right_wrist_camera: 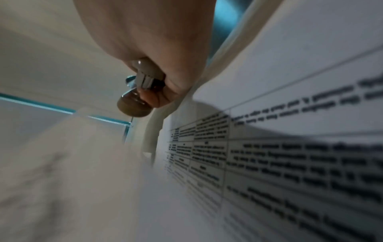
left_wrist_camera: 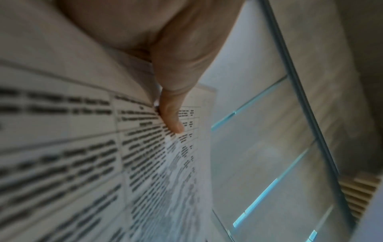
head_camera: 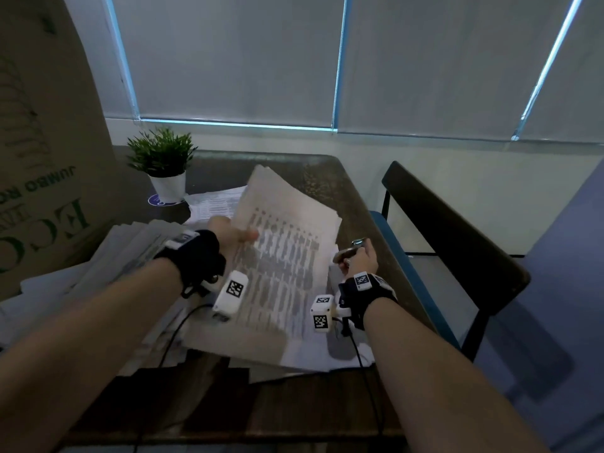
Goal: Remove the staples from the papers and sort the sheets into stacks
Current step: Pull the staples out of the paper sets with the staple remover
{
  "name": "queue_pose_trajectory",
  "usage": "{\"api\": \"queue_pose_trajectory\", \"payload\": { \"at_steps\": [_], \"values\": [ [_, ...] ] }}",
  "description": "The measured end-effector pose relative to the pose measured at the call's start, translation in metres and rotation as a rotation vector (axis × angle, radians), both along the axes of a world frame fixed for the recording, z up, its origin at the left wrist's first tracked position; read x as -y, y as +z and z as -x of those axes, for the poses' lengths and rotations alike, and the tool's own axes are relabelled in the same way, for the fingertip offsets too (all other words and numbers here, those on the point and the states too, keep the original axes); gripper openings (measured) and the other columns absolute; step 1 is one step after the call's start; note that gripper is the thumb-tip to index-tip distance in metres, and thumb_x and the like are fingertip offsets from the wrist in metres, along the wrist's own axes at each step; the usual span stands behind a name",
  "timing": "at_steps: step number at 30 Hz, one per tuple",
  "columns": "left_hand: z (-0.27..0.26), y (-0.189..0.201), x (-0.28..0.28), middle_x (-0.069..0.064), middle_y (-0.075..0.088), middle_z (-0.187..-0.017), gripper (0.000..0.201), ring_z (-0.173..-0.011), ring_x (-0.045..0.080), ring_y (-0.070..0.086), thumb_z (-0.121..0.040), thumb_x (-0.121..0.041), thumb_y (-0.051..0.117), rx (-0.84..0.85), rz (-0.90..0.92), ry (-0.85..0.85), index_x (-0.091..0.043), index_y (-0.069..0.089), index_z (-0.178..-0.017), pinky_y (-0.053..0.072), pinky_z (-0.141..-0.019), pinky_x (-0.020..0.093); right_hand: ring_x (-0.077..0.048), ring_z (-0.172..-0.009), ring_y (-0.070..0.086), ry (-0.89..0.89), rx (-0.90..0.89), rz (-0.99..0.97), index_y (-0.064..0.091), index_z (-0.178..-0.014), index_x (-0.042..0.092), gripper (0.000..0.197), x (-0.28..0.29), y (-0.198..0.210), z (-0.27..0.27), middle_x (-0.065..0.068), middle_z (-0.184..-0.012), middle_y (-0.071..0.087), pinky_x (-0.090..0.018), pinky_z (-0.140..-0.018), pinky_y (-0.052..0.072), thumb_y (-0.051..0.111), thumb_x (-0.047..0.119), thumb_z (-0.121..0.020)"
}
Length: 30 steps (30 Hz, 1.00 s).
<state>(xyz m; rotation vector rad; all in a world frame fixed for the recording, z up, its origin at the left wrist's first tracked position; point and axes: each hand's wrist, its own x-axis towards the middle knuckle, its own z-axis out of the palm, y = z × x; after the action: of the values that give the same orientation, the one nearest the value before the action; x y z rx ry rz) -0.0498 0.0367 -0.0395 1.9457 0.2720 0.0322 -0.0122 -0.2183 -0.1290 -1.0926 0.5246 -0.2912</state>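
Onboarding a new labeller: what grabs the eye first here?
The printed sheaf of papers lifted at table centre, pinched by the left hand. To its right, the right hand grips a staple remover. At far left, a loose paper pile below a big cardboard box.

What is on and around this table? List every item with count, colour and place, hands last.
held sheets: one bundle, white with printed tables, raised over the table centre
loose papers: count unclear, white, piled on the table's left and under the held sheets
staple remover: one, dark and metallic, by the bundle's right edge
potted plant: one, green in a white pot, far left of the table
cardboard box: one, brown with green print, left edge
table: one, dark wood
chair: one, dark back, blue seat, right of the table
left hand: grips the held sheets
right hand: grips the staple remover
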Motion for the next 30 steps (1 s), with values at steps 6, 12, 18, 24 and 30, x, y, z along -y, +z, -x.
{"api": "queue_pose_trajectory", "payload": {
  "at_steps": [6, 12, 18, 24, 30],
  "values": [
    [-0.016, 0.058, -0.072, 0.021, 0.064, -0.102, 0.056, -0.092, 0.036, 0.06, -0.08, -0.045, 0.069, 0.111, -0.697, 0.197, 0.003, 0.06, -0.108, 0.046, -0.074, 0.039, -0.015, -0.043, 0.049, 0.162, 0.046, 0.023, 0.05, -0.14, 0.021, 0.042, -0.019, 0.002, -0.003, -0.011, -0.068, 0.057, -0.026, -0.048, 0.039, 0.041, 0.005, -0.102],
    [-0.017, 0.029, -0.143, 0.029, 0.059, -0.099, 0.04, -0.092, 0.04, 0.057, -0.089, -0.023, 0.063, -0.061, -0.823, 0.164, 0.013, 0.057, -0.105, 0.04, -0.076, 0.04, -0.014, -0.041, 0.046, 0.284, 0.001, 0.074, 0.051, -0.14, 0.024, 0.04, -0.032, -0.015, -0.003, -0.008, -0.064, 0.055, -0.024, -0.044, 0.037, 0.042, 0.01, -0.104],
    [-0.017, -0.001, -0.129, 0.029, 0.053, -0.118, 0.028, -0.109, 0.042, 0.054, -0.091, -0.001, 0.052, 0.108, -1.166, 0.268, 0.008, 0.051, -0.117, 0.043, -0.094, 0.049, -0.029, -0.069, 0.053, 0.325, 0.026, 0.142, 0.05, -0.142, 0.027, 0.041, -0.033, -0.017, -0.001, -0.02, -0.094, 0.06, -0.028, -0.05, 0.04, 0.042, 0.014, -0.104],
    [-0.034, -0.029, -0.017, 0.013, 0.062, -0.118, 0.041, -0.108, 0.028, 0.058, -0.088, -0.039, 0.059, -0.118, -0.864, -0.089, -0.009, 0.059, -0.116, 0.046, -0.087, 0.031, -0.021, -0.053, 0.048, 0.392, -0.001, 0.281, 0.053, -0.132, 0.028, 0.035, -0.028, -0.015, 0.001, -0.01, -0.077, 0.056, -0.027, -0.047, 0.04, 0.037, 0.013, -0.105],
    [-0.059, -0.059, 0.019, 0.016, 0.044, -0.142, 0.08, -0.127, 0.03, 0.046, -0.084, -0.04, 0.067, -0.331, -0.404, -0.038, 0.0, 0.032, -0.144, 0.04, -0.097, 0.033, -0.022, -0.053, 0.048, 0.468, -0.043, 0.342, 0.056, -0.134, 0.022, 0.036, -0.028, -0.013, 0.003, -0.01, -0.078, 0.059, -0.027, -0.05, 0.04, 0.039, 0.01, -0.104]
  ]
}}
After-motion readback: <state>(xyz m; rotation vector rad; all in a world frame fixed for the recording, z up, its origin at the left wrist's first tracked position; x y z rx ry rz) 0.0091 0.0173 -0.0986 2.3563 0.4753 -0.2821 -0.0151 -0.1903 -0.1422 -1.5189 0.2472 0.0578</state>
